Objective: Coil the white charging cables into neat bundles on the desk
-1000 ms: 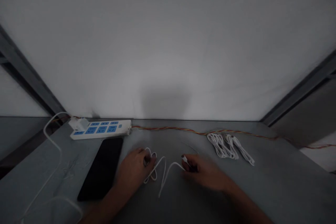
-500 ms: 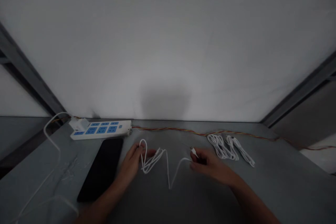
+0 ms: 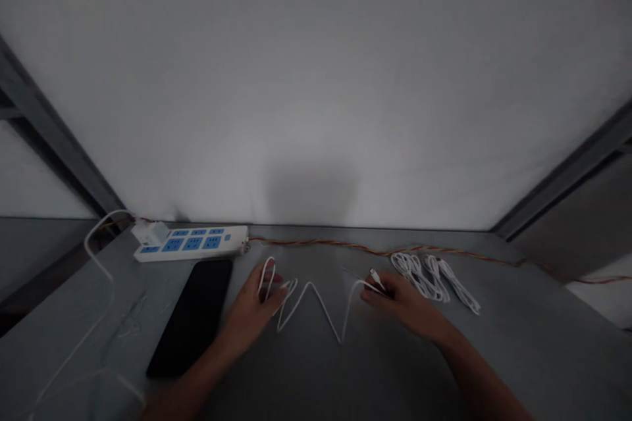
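A white charging cable (image 3: 324,308) runs in a zigzag between my two hands. My left hand (image 3: 255,299) is closed on its remaining coil, with loops showing around the fingers and thumb. In my right hand (image 3: 388,294) I grip the cable near one end, and its white plug pokes up above the fingers. Just left of my left arm lies a black phone or tablet (image 3: 195,316), screen dark. Several coiled white cables (image 3: 417,276) rest on the table beyond my right hand.
A white power strip (image 3: 197,251) with blue sockets lies at the back left, a white charger (image 3: 149,233) plugged in. From that charger a white cord (image 3: 109,276) trails over the grey table (image 3: 533,342). Twisted red-yellow wire (image 3: 316,242) runs along the back, before a white wall (image 3: 316,79).
More of the cable has come out of the left-hand coil, and its zigzag stretches wider. My right hand has shifted slightly right with the plug end. My left thumb now presses across the loops.
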`<action>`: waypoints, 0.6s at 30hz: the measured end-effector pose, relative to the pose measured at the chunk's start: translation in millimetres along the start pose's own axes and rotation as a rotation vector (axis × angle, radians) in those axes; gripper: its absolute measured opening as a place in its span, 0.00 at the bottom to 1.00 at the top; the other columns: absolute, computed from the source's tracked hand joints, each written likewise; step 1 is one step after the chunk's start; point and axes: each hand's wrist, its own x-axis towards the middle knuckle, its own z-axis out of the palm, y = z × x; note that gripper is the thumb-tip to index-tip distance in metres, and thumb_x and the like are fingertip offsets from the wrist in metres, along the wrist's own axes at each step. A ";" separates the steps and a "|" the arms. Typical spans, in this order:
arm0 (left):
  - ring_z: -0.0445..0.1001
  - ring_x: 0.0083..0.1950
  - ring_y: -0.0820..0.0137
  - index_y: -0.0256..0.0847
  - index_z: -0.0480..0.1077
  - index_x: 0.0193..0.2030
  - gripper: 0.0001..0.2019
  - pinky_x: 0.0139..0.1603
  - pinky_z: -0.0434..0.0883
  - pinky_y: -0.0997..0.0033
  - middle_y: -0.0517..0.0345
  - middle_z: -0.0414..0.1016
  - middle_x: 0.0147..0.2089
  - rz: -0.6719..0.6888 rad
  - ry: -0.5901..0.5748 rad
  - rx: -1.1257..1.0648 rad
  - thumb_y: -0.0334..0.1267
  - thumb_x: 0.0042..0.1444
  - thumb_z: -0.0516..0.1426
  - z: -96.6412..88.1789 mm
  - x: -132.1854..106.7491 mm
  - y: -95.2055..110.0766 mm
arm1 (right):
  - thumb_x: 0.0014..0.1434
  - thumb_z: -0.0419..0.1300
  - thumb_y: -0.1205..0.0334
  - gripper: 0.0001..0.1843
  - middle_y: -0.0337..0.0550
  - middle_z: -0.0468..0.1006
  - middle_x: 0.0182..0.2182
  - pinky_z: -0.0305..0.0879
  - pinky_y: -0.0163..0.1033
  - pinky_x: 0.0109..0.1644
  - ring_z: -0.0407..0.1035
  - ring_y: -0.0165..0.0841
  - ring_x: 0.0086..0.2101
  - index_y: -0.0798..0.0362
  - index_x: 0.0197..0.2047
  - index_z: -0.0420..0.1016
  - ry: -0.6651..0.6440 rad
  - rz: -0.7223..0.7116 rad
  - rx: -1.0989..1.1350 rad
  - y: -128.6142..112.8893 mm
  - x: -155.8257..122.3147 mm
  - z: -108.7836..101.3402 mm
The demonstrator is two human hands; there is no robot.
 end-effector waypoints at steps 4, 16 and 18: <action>0.78 0.37 0.65 0.41 0.57 0.60 0.30 0.43 0.72 0.65 0.54 0.76 0.45 0.083 -0.099 0.235 0.38 0.50 0.60 -0.8 -2.2 0.2 | 0.59 0.55 0.46 0.21 0.31 0.50 0.23 0.48 0.35 0.29 0.50 0.28 0.25 0.50 0.24 0.53 0.029 0.008 -0.034 -4.9 -1.2 0.9; 0.75 0.51 0.58 0.40 0.68 0.53 0.16 0.52 0.70 0.60 0.46 0.74 0.52 0.314 -0.174 0.737 0.33 0.58 0.53 -9.1 -2.9 1.4 | 0.59 0.52 0.34 0.27 0.31 0.54 0.21 0.51 0.35 0.27 0.51 0.28 0.22 0.51 0.27 0.66 0.143 0.051 0.077 -0.6 -1.3 0.1; 0.76 0.50 0.59 0.39 0.68 0.53 0.17 0.51 0.70 0.61 0.46 0.75 0.49 0.280 -0.173 0.762 0.32 0.56 0.55 -8.6 -4.1 1.4 | 0.57 0.51 0.31 0.30 0.31 0.57 0.20 0.55 0.35 0.27 0.52 0.27 0.21 0.52 0.32 0.71 0.215 0.125 0.182 -2.9 -2.6 1.6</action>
